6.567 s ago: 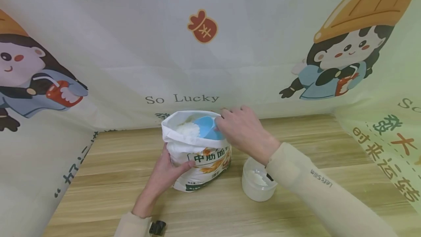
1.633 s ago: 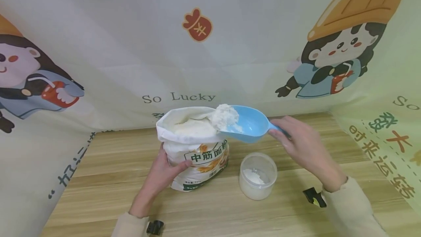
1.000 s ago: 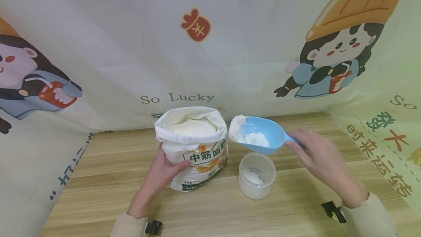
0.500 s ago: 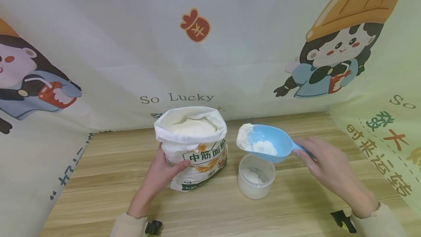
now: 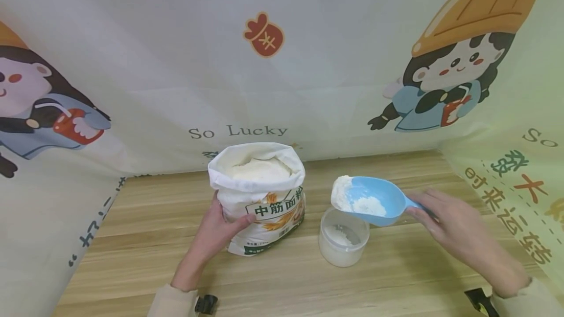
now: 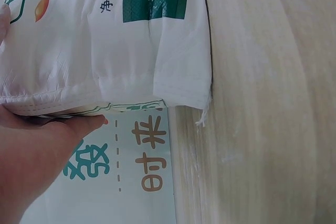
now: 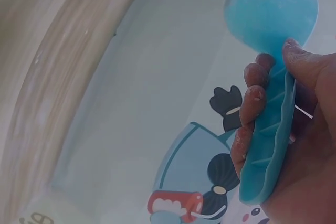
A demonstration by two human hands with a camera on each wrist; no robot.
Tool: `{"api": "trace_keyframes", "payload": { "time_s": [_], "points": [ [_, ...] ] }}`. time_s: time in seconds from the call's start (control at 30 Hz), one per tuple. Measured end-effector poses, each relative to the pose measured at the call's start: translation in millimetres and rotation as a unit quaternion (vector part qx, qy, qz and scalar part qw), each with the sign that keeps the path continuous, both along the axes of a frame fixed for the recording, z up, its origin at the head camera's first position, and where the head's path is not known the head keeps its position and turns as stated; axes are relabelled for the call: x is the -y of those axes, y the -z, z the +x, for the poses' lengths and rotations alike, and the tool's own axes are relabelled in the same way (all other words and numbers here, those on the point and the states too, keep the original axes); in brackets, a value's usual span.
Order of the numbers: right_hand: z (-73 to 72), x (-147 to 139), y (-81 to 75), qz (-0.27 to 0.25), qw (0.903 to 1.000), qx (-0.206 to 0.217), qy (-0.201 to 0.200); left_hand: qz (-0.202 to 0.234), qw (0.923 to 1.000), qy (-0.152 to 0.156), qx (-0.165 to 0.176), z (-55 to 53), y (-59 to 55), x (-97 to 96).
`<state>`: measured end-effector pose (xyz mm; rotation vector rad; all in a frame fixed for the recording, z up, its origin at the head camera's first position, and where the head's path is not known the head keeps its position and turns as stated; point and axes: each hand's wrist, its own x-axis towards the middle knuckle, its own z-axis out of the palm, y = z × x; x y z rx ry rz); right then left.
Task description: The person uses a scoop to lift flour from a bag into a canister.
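Observation:
My right hand [image 5: 462, 231] grips the handle of a blue scoop [image 5: 389, 202], its fingers wrapped round the ribbed underside in the right wrist view. White flour [image 5: 367, 205] lies in the scoop, heaped toward its front lip. Below the lip stands a clear round tub [image 5: 341, 253] with a little flour on its bottom; the scoop overlaps its back rim in the head view. My left hand [image 5: 216, 238] holds the side of a white flour bag [image 5: 246, 199], thumb across the front and fingers behind. The bag's top is rolled open, showing flour inside.
Everything stands on a wood-grain table [image 5: 145, 238]. A printed cloth [image 5: 343, 62] with cartoon figures hangs behind it and along both sides, close behind the bag.
The scoop came up out of the bag with flour, then moved right and down to above the tub. My left hand stays on the bag.

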<state>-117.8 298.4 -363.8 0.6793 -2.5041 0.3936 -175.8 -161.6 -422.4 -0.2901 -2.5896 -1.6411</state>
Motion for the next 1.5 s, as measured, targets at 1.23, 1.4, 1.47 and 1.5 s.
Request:
{"api": "trace_keyframes", "payload": {
  "time_s": [1.23, 1.4, 1.47, 1.5],
  "points": [
    [3.8, -26.3, -12.2, 0.1, 0.9947, 0.004, -0.023, 0.003, 1.0, 0.004, -0.002, -0.4, -0.1, 0.3],
    [3.9, -25.8, -16.0, 0.116, 0.993, 0.005, -0.023, 0.005, 1.0, 0.007, -0.004, -0.3, -0.8, 0.1],
    [3.6, -25.5, -17.3, 0.122, 0.9923, 0.006, -0.022, 0.005, 1.0, 0.008, -0.004, -0.3, -1.1, 0.0],
    [3.4, -25.3, -18.0, 0.124, 0.9921, 0.006, -0.022, 0.005, 1.0, 0.007, -0.003, -0.3, -1.1, 0.1]
  ]
}}
